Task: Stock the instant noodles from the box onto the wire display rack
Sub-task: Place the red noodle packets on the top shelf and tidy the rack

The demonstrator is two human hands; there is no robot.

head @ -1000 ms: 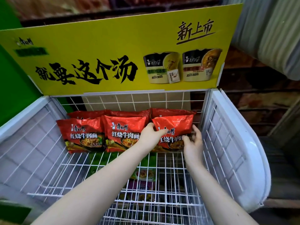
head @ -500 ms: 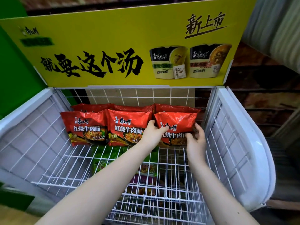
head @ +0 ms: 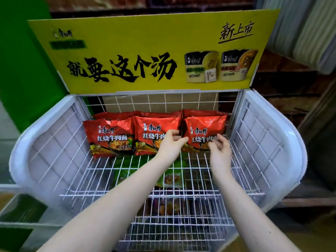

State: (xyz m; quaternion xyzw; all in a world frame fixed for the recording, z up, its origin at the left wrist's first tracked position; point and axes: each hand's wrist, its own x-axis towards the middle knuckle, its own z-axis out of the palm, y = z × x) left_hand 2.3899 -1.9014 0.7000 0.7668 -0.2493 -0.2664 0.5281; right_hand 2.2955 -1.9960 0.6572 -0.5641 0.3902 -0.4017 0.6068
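The white wire display rack (head: 198, 179) has a row of three red instant noodle packets standing at the back of its top shelf, with more red packets behind them. My left hand (head: 170, 146) pinches the left edge of the right-hand red packet (head: 207, 127), between it and the middle packet (head: 154, 128). In front of that same packet's lower part, my right hand (head: 221, 151) hovers with its fingers loosely curled and nothing in them. The left packet (head: 109, 133) stands untouched. The box is out of view.
A yellow cardboard sign (head: 145, 51) rises behind the shelf. White plastic side panels (head: 269, 142) close the shelf left and right. Green noodle packets (head: 125, 170) and darker ones lie on lower shelves under the wire. A green wall (head: 21, 70) is at the left.
My right hand has let go of the right packet's right edge and drawn back toward its lower front. The camera has pulled back a little. My left hand stays at the packet's left edge.
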